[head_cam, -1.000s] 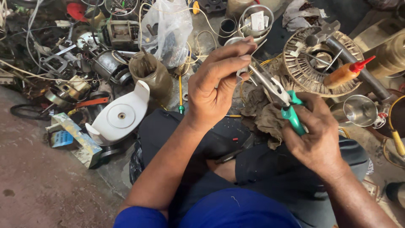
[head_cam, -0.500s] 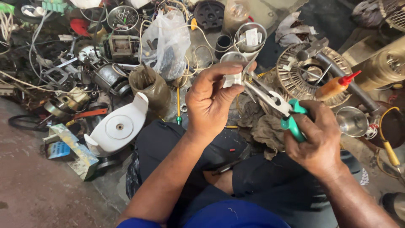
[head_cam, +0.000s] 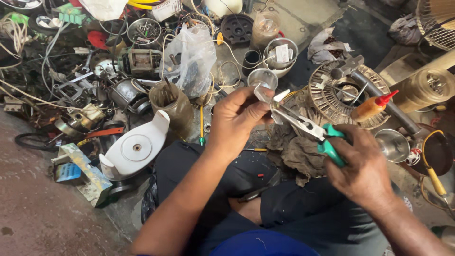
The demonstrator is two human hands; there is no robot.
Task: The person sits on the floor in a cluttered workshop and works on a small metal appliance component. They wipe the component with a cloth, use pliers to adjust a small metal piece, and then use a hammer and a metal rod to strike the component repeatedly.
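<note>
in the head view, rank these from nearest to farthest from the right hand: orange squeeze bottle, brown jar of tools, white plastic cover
1. orange squeeze bottle, just above the right hand
2. brown jar of tools, centre left
3. white plastic cover, farther left, near the knee

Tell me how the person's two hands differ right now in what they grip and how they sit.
The left hand pinches a small silvery metal part between fingertips and thumb, while the right hand wraps in a closed fist round the green handles of the pliers. The left hand sits higher and further from the body; the right hand sits lower, over the lap. Both meet at the part, where the pliers' tips reach.
</note>
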